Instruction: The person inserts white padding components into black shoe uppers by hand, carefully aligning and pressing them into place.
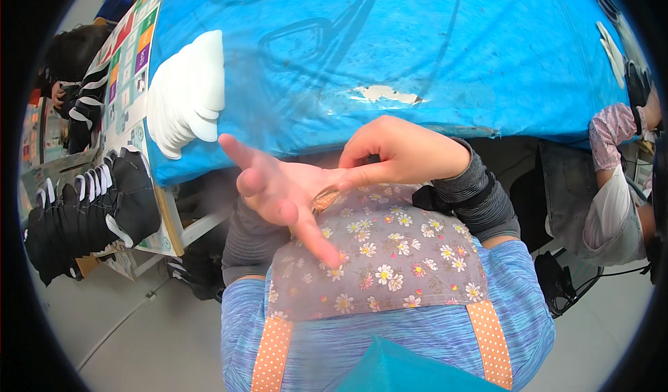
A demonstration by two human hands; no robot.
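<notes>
My left hand (282,190) is held palm up over my lap, fingers spread and nothing in it. My right hand (403,152) meets it at the heel of the palm, with fingers curled in and the thumb pressed down there. Whatever the right fingers pinch, if anything, is hidden. Just beyond my left fingertips, a fanned stack of white sole-shaped pieces (188,93) lies on the blue-covered table (313,93). Below both hands is my grey apron (396,253) with a daisy print.
Black shoes (90,197) stand in a row at left, beside the table corner. White pieces (612,54) lie at the far right edge. Another person's patterned sleeve (611,134) shows at right. Someone's dark hair (76,51) appears at far left. The table cover is torn near its front edge.
</notes>
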